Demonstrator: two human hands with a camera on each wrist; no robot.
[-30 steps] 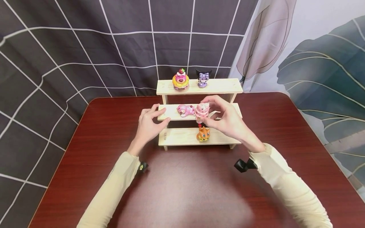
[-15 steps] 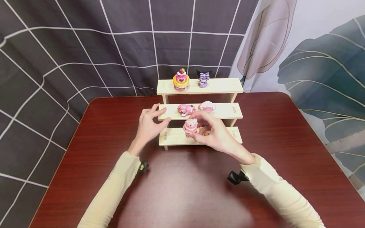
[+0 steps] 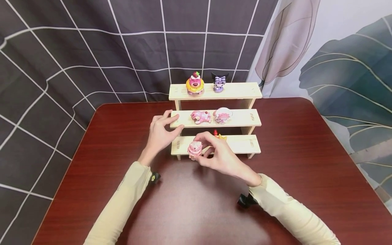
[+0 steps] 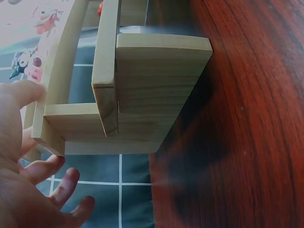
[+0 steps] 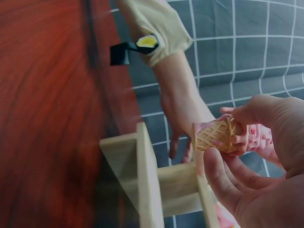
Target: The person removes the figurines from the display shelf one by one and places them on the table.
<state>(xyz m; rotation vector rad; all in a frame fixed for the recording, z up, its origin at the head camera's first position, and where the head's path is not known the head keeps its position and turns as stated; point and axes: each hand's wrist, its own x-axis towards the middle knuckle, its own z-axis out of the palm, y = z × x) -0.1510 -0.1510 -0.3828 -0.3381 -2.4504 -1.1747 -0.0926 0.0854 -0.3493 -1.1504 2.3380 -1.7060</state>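
My right hand (image 3: 222, 154) pinches a small pink figurine (image 3: 194, 148) between thumb and fingers, over the front left part of the lowest step. In the right wrist view the figurine's waffle-cone base (image 5: 213, 136) shows, its pink top partly behind the fingers. My left hand (image 3: 160, 132) holds the left end of the middle board of a three-step wooden display shelf (image 3: 242, 90). In the left wrist view, the thumb and fingers lie around that board's end (image 4: 42, 133). An orange figurine (image 3: 221, 136) on the lowest step is mostly hidden behind my right hand.
On the top step stand a pink bear in a yellow ring (image 3: 195, 85) and a purple figurine with black ears (image 3: 219, 83). A lying pink bear (image 3: 200, 116) and a white-and-pink figurine (image 3: 223, 115) occupy the middle step. The shelf stands on a red-brown table (image 3: 306, 143) before a dark gridded curtain.
My right hand has carried the cone figurine left and toward me, from before the middle step to the lowest one. The white-and-pink figurine came into view; the orange one became covered. My left hand stayed.
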